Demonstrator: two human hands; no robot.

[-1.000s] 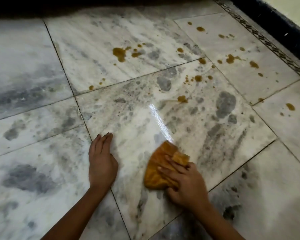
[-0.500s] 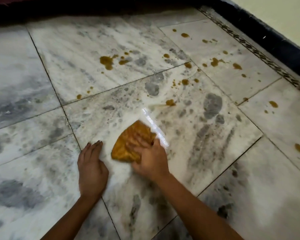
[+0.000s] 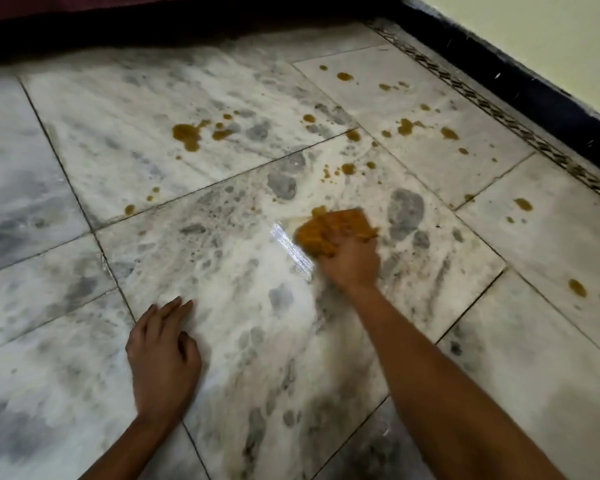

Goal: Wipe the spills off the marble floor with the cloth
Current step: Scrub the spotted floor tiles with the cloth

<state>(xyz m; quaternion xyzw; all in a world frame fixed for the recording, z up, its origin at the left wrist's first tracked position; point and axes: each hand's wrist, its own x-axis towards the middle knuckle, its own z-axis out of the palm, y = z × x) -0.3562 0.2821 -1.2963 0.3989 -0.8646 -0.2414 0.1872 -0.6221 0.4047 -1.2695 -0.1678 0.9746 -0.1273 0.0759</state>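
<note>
An orange-brown cloth (image 3: 329,228) lies bunched on the white and grey marble floor (image 3: 243,271). My right hand (image 3: 350,263) presses down on its near part, fingers curled into the fabric, arm stretched forward. The cloth's far edge touches a small brown spill drop (image 3: 318,211). My left hand (image 3: 161,362) rests flat on the floor to the near left, fingers straight, holding nothing. Brown spills dot the floor beyond the cloth: a large blotch (image 3: 187,135) at the far left and several drops (image 3: 347,169) further back.
A dark skirting (image 3: 520,88) with a patterned border strip (image 3: 499,112) runs along the pale wall at the right. More brown drops (image 3: 577,288) lie on the right-hand tiles. A dark edge (image 3: 153,26) bounds the floor at the back.
My right hand has pushed the cloth forward and to the right, from beside my left hand up to the small drop. My left hand stays planted on the floor.
</note>
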